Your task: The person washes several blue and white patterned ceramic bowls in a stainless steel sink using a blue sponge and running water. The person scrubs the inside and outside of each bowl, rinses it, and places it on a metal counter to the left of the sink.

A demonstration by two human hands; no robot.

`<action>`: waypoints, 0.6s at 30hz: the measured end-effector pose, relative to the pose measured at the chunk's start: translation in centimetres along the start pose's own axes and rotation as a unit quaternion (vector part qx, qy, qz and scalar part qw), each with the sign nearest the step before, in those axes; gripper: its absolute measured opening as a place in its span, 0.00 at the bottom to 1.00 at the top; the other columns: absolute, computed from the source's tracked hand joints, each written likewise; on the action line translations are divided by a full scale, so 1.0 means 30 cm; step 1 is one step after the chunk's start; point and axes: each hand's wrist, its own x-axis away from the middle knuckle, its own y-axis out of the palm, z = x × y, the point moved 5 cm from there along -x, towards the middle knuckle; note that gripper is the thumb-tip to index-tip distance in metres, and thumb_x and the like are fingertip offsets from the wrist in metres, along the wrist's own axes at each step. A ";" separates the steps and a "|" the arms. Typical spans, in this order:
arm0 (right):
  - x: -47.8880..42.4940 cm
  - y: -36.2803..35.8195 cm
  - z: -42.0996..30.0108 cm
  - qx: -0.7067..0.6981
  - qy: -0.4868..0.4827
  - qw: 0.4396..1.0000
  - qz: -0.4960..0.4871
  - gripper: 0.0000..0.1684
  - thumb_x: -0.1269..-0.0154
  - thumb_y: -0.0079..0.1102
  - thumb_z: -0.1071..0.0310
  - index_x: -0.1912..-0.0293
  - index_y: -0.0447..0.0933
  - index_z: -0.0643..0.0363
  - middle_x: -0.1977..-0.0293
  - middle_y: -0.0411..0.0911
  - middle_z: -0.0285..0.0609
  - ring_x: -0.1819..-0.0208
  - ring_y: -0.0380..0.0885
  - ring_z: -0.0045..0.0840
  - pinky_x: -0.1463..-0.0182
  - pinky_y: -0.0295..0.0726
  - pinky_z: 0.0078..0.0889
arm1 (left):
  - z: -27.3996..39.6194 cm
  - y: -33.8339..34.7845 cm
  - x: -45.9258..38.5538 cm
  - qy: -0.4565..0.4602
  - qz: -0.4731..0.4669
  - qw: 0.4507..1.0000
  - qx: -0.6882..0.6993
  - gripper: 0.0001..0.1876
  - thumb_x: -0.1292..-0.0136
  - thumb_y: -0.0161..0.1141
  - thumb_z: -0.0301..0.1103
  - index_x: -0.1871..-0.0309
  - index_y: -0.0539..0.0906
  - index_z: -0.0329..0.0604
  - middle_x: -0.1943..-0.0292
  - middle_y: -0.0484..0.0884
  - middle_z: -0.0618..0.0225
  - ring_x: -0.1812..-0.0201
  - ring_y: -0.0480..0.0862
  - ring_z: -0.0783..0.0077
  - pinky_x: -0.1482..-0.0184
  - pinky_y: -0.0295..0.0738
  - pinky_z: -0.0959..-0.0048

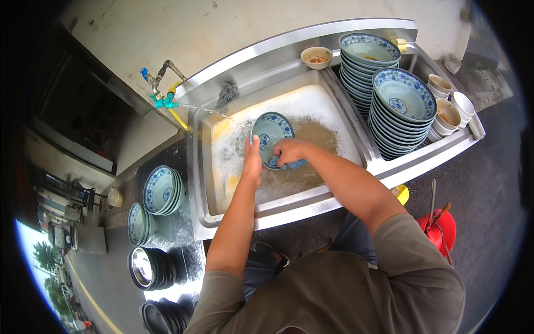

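My left hand (253,160) grips the left rim of a blue-and-white patterned bowl (271,132), tilted over the sudsy water in a stainless steel sink (275,205). Inside the bowl's lower right part, my right hand (291,153) presses a bluish cloth (297,163); part of the cloth hangs past the rim. A thin stream of water runs from the teal tap fitting (166,101) towards the bowl's upper left. White foam covers much of the basin, with brown water showing around and below the bowl.
Right of the basin stand tall stacks of patterned bowls (404,94) and smaller bowls (448,113). A food-stained bowl (317,57) rests on the back ledge, a mesh scourer (226,94) by the back left. More patterned bowls (160,190) and dark-sided dishes (151,268) stand at the left.
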 end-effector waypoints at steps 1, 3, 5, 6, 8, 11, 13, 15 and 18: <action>-0.008 -0.003 0.024 0.083 0.013 0.996 0.004 0.21 0.43 0.72 0.57 0.52 0.88 0.58 0.54 0.87 0.56 0.52 0.87 0.44 0.46 0.84 0.46 | 0.008 0.001 -0.001 0.028 -0.009 0.999 -0.031 0.44 0.26 0.46 0.74 0.20 0.62 0.52 0.29 0.75 0.56 0.36 0.81 0.52 0.41 0.81 0.48; 0.010 -0.052 0.091 0.093 0.108 0.982 0.123 0.21 0.42 0.71 0.61 0.49 0.86 0.58 0.55 0.87 0.56 0.54 0.88 0.47 0.46 0.85 0.49 | 0.012 0.010 0.000 0.025 -0.043 0.997 -0.056 0.43 0.25 0.46 0.73 0.19 0.62 0.53 0.30 0.75 0.55 0.36 0.81 0.52 0.41 0.83 0.48; 0.022 -0.101 0.117 0.076 0.160 0.956 0.232 0.22 0.40 0.70 0.63 0.46 0.84 0.59 0.54 0.87 0.55 0.53 0.87 0.48 0.45 0.84 0.50 | 0.002 0.025 0.010 -0.036 -0.092 0.994 -0.044 0.43 0.25 0.46 0.73 0.20 0.61 0.52 0.31 0.75 0.54 0.39 0.84 0.52 0.41 0.84 0.49; 0.029 -0.124 0.117 0.055 0.166 0.944 0.280 0.23 0.39 0.70 0.63 0.45 0.82 0.59 0.53 0.87 0.54 0.50 0.86 0.47 0.44 0.84 0.50 | -0.006 0.032 0.012 -0.057 -0.121 0.990 -0.035 0.44 0.25 0.44 0.74 0.20 0.61 0.49 0.31 0.75 0.52 0.43 0.86 0.52 0.42 0.86 0.51; 0.044 -0.154 0.110 -0.006 0.146 0.922 0.357 0.25 0.38 0.70 0.63 0.43 0.80 0.60 0.51 0.86 0.54 0.47 0.85 0.46 0.41 0.83 0.48 | -0.026 0.035 -0.006 -0.082 -0.164 0.983 -0.018 0.46 0.26 0.41 0.76 0.20 0.61 0.48 0.30 0.75 0.52 0.40 0.85 0.51 0.40 0.85 0.49; 0.050 -0.156 0.057 -0.139 0.057 0.905 0.397 0.25 0.37 0.70 0.61 0.43 0.79 0.60 0.49 0.85 0.54 0.46 0.85 0.43 0.40 0.81 0.46 | -0.044 0.049 0.004 -0.122 -0.196 0.973 0.004 0.48 0.27 0.38 0.79 0.20 0.61 0.47 0.30 0.74 0.53 0.37 0.83 0.50 0.37 0.82 0.46; 0.030 -0.131 0.024 -0.241 -0.013 0.898 0.367 0.23 0.36 0.70 0.59 0.45 0.79 0.61 0.48 0.84 0.53 0.45 0.84 0.40 0.39 0.80 0.44 | -0.038 0.070 0.017 -0.134 -0.209 0.969 0.017 0.49 0.28 0.37 0.80 0.20 0.61 0.48 0.29 0.74 0.54 0.35 0.81 0.50 0.35 0.80 0.44; 0.005 -0.084 -0.009 -0.370 -0.015 0.891 0.261 0.19 0.34 0.69 0.59 0.49 0.80 0.59 0.55 0.84 0.44 0.53 0.82 0.29 0.46 0.79 0.37 | -0.033 0.076 0.026 -0.136 -0.215 0.966 0.035 0.49 0.29 0.36 0.81 0.20 0.60 0.49 0.29 0.73 0.55 0.32 0.79 0.50 0.34 0.78 0.43; -0.016 -0.029 -0.058 -0.458 -0.023 0.884 0.088 0.09 0.30 0.67 0.63 0.56 0.79 0.56 0.60 0.82 0.34 0.57 0.78 0.19 0.50 0.77 0.27 | -0.006 0.057 0.016 -0.122 -0.197 0.967 0.107 0.46 0.25 0.37 0.77 0.18 0.60 0.51 0.26 0.72 0.59 0.31 0.79 0.57 0.34 0.78 0.46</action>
